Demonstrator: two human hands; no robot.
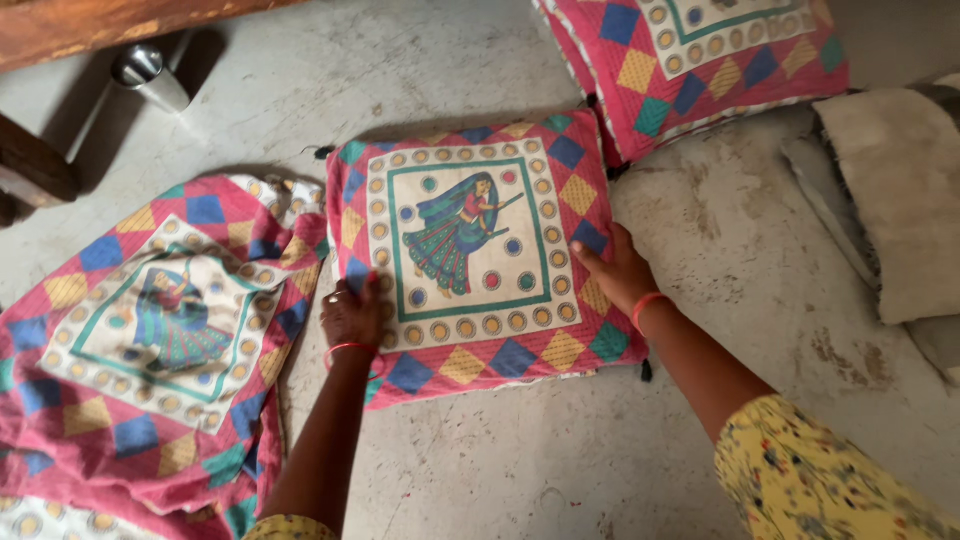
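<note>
A person is kneeling over a patchwork cushion (470, 250) lying on the floor (700, 420). The left hand (350, 315) is pressing its left edge, the right hand (615, 272) its right edge, both flat, fingers spread. The loose cushion cover (150, 330) left of the cushion is crumpling and could get dirty on the stained floor.

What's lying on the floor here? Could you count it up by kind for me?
Filled patchwork cushions: 2, one under both hands and one at the top right
Loose patchwork covers, flat and rumpled: 1
Plain grey pads: 1
Metal cups: 1
Total: 5

The left hand and the right hand press the middle cushion's two sides.
</note>
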